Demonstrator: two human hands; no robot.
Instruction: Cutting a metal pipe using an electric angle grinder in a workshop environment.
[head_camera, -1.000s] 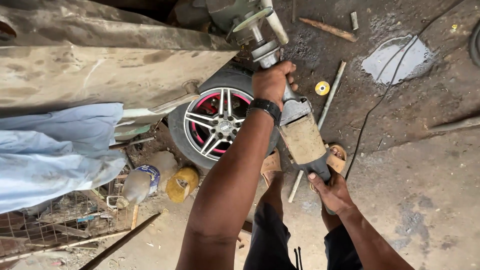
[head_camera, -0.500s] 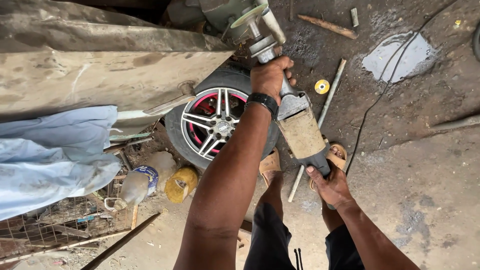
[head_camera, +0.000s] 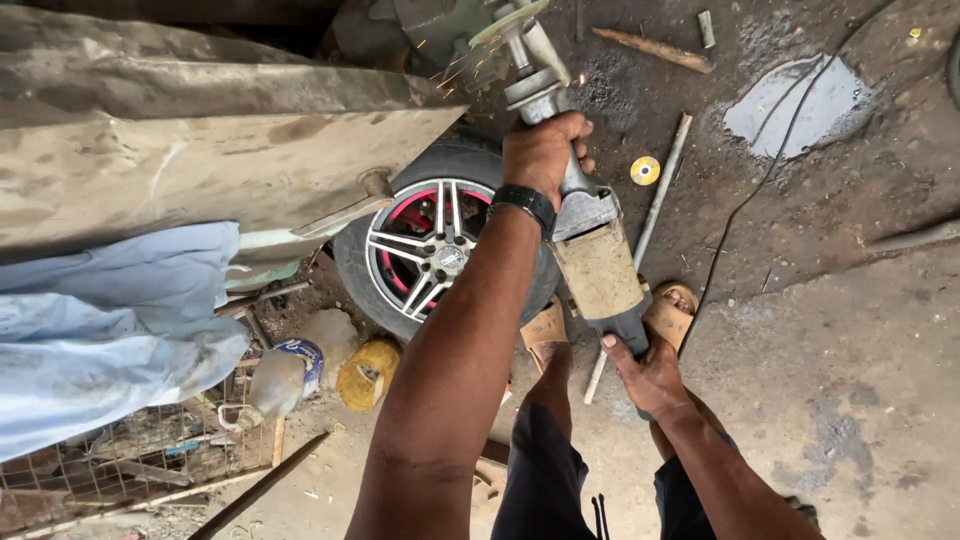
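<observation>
L hand (head_camera: 543, 152): grip closed on angle grinder (head_camera: 585, 235) neck, 12 o'clock.
R hand (head_camera: 647, 375): wrapped round grinder's rear handle, 5 o'clock.
Disc (head_camera: 505, 22): sparks at metal panel (head_camera: 200, 160).
Wheel (head_camera: 430, 245): 9 o'clock of grinder.

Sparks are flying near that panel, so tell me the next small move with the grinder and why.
Probably keep both grips firm and ease the disc slowly along the metal edge. The left hand clamps the angle grinder near its head, the right hand holds its rear, and sparks show the disc is biting.
</observation>
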